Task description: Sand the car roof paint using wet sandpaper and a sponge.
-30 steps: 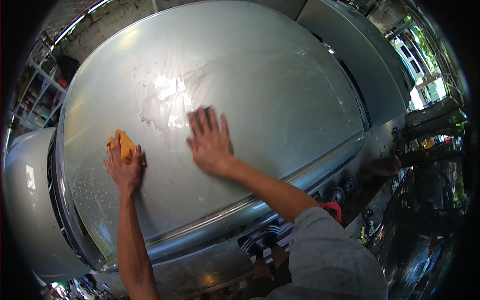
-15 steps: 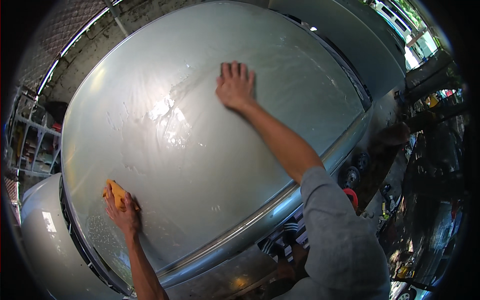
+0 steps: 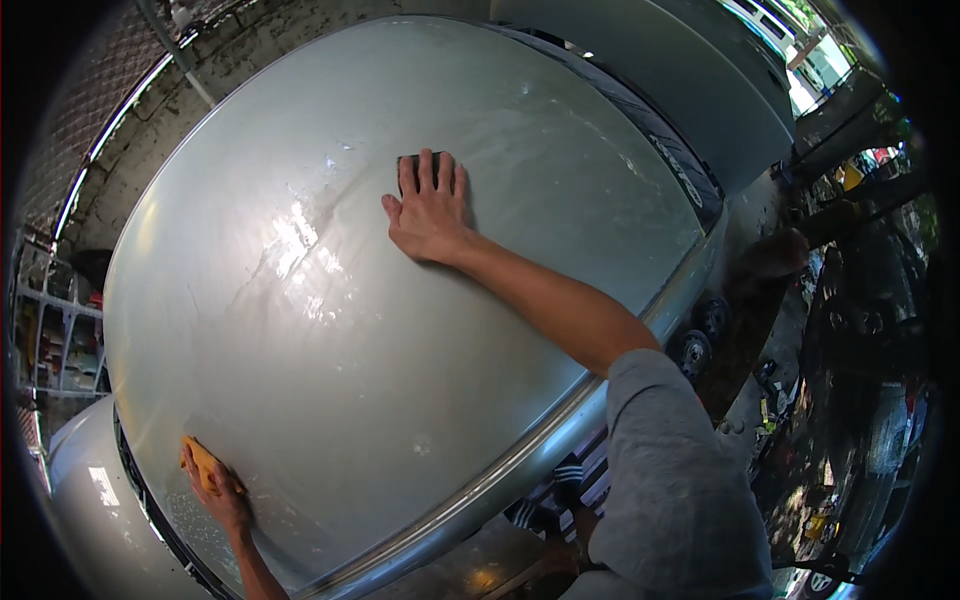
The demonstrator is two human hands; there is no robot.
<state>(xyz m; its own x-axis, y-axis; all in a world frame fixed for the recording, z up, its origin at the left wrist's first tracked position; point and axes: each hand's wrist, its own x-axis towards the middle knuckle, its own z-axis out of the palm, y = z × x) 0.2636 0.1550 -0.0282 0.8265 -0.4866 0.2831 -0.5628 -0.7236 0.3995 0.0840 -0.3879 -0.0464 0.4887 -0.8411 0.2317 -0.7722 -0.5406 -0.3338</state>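
Observation:
Near the lower left of the silver car roof [image 3: 390, 340], my left hand [image 3: 220, 495] is closed on an orange cloth [image 3: 203, 460] against the wet panel. My right hand [image 3: 425, 210] lies higher up, toward the middle, with its fingers spread over a small dark pad [image 3: 407, 163] that is mostly hidden beneath them and pressed to the roof. Wet streaks and patches of glare show on the paint to the left of that hand.
A silver hood [image 3: 90, 520] lies at lower left, a metal rack [image 3: 65, 335] behind it. A concrete wall with a pole [image 3: 185, 70] is at upper left. At right stand loose wheels [image 3: 700, 355] and dark vehicles [image 3: 860, 370]. My feet [image 3: 535, 515] show below the roof edge.
My left hand with the cloth has moved down toward the near end of the roof. My right hand went up and right, then came back somewhat down and left. The view has shifted.

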